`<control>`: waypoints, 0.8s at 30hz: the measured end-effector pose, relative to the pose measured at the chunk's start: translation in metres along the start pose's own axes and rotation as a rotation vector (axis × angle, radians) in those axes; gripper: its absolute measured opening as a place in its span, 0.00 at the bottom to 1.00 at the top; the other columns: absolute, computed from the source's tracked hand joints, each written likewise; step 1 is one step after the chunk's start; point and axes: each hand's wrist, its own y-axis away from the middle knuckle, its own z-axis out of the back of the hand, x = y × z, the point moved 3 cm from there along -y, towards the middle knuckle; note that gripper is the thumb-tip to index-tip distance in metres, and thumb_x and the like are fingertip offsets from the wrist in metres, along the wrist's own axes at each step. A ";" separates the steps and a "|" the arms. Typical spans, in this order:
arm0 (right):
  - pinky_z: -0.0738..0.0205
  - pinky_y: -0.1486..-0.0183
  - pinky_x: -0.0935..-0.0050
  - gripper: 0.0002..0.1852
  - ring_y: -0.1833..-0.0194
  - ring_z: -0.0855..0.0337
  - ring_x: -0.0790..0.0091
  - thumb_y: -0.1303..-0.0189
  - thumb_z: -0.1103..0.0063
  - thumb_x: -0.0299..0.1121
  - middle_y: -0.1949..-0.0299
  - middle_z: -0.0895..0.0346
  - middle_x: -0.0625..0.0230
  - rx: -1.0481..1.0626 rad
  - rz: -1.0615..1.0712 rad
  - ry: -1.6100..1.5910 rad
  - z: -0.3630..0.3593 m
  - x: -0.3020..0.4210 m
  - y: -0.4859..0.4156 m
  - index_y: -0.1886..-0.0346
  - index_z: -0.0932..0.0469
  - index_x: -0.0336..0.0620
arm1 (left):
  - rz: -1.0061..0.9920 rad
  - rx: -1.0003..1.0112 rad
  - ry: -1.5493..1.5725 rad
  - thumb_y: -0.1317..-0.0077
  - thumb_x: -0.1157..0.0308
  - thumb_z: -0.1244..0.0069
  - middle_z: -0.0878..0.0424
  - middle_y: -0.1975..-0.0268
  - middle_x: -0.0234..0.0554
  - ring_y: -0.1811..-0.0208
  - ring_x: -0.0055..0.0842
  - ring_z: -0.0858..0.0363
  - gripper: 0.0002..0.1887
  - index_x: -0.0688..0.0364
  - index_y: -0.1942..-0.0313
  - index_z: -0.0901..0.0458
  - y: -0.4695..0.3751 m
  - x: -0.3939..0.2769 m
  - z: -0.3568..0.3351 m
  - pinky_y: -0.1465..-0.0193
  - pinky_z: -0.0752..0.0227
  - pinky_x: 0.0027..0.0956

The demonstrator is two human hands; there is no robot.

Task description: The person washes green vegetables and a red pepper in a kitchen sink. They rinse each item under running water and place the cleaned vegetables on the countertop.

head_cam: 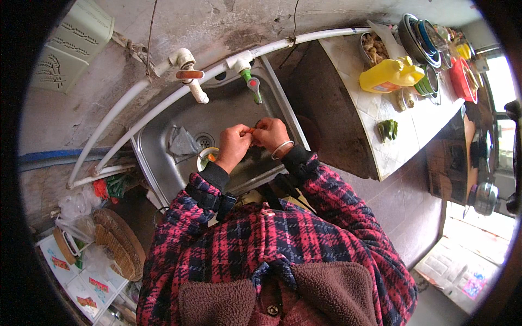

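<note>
Over the stainless-steel sink (228, 100), my left hand (235, 146) and my right hand (270, 133) meet fingertip to fingertip. Pinched between them is a small orange piece (252, 130), mostly covered by the fingers, so its kind is unclear. A light ring-shaped bangle (281, 150) circles my right wrist. Partly behind my left hand, a small bowl (201, 164) sits in the basin with orange and green pieces in it. A grey cloth (183, 142) lies crumpled beside the drain strainer (205, 140).
A white tap with a red handle (190, 75) and a green-bodied tap (253, 84) overhang the sink. On the tiled counter (401, 142) at right are a yellow jug (387, 76), green pepper pieces (388, 130) and stacked basins (420, 38). Woven baskets (118, 244) stand at left.
</note>
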 end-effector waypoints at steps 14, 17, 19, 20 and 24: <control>0.22 0.75 0.75 0.05 0.77 0.17 0.68 0.49 0.42 0.22 0.74 0.20 0.60 0.167 -0.179 -0.564 0.009 0.016 0.013 0.69 0.23 0.30 | 0.372 0.161 0.570 0.38 0.73 0.50 0.16 0.66 0.38 0.71 0.23 0.18 0.09 0.68 0.60 0.19 0.006 -0.004 0.014 0.64 0.22 0.27; 0.22 0.74 0.75 0.05 0.76 0.17 0.68 0.48 0.44 0.21 0.74 0.21 0.61 0.187 -0.217 -0.597 0.011 0.013 0.013 0.67 0.23 0.31 | 0.405 0.153 0.622 0.39 0.71 0.49 0.16 0.69 0.39 0.71 0.22 0.17 0.09 0.66 0.62 0.18 0.007 -0.003 0.015 0.67 0.23 0.23; 0.21 0.72 0.75 0.06 0.74 0.16 0.68 0.46 0.45 0.22 0.72 0.20 0.61 0.207 -0.221 -0.617 0.011 0.010 0.013 0.65 0.23 0.32 | 0.436 0.166 0.681 0.39 0.72 0.49 0.16 0.69 0.38 0.71 0.23 0.17 0.08 0.66 0.62 0.18 0.008 -0.002 0.016 0.66 0.22 0.25; 0.20 0.70 0.75 0.07 0.73 0.16 0.68 0.45 0.46 0.22 0.70 0.19 0.61 0.223 -0.217 -0.634 0.011 0.008 0.012 0.63 0.23 0.32 | 0.448 0.177 0.720 0.40 0.72 0.49 0.17 0.70 0.38 0.70 0.23 0.17 0.08 0.65 0.62 0.18 0.008 -0.001 0.017 0.65 0.22 0.26; 0.19 0.67 0.73 0.06 0.71 0.16 0.68 0.44 0.44 0.23 0.69 0.19 0.62 0.260 -0.214 -0.682 0.011 0.005 0.013 0.62 0.23 0.34 | 0.551 0.184 0.846 0.42 0.70 0.47 0.18 0.68 0.37 0.66 0.24 0.18 0.08 0.63 0.64 0.18 0.008 0.005 0.019 0.62 0.21 0.31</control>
